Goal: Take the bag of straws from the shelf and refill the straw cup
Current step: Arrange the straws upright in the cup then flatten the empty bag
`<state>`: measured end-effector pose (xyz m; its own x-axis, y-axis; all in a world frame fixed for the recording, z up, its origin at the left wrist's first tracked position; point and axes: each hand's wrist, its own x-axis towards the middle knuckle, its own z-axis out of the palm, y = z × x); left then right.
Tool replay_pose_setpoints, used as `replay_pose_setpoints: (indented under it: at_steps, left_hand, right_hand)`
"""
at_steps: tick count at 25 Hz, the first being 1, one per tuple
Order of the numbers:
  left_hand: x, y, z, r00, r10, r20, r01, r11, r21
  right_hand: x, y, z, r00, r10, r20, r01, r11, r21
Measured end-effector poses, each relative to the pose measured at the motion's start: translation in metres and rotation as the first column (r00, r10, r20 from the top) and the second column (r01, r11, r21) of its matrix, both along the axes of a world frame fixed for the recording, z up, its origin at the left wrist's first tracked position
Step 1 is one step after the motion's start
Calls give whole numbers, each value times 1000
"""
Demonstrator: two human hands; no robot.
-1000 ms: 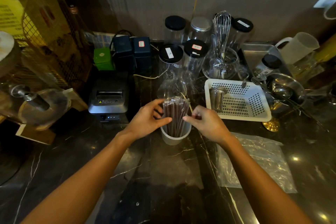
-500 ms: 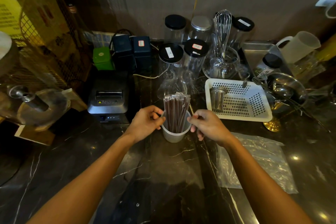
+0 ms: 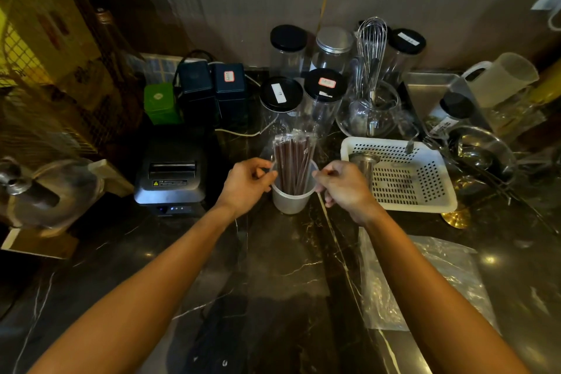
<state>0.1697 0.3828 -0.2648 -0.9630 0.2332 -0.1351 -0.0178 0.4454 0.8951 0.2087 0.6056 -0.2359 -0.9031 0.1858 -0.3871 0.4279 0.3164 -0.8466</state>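
head view: the straw cup [image 3: 293,197] is seen standing on the dark marble counter [image 3: 273,282], with the wrapped brown straws [image 3: 293,165] upright in it, their long axis nearly vertical and leaning a little away from the camera. the left hand [image 3: 246,184] is set against the cup's left rim, fingers curled, though a firm grip cannot be told. the right hand [image 3: 343,187] is held just beside the right rim, fingers loosely curled; whether anything is pinched cannot be told. the straws lie directly between both hands, about equally near. the emptied plastic bag [image 3: 425,282] is left flat to the right.
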Motion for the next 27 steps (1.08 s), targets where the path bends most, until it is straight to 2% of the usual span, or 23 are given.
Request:
replay_pose_setpoints:
  at_steps: [11, 27]
  left_hand:
    - [-9, 9, -4, 999, 43, -3, -43, 999, 30]
    - [-7, 16, -11, 998, 48, 48, -52, 995, 85]
  right_hand:
    - [-15, 4, -20, 994, 20, -104, -6, 991, 133]
    - [-18, 7, -25, 992, -25, -124, 42, 990, 131]
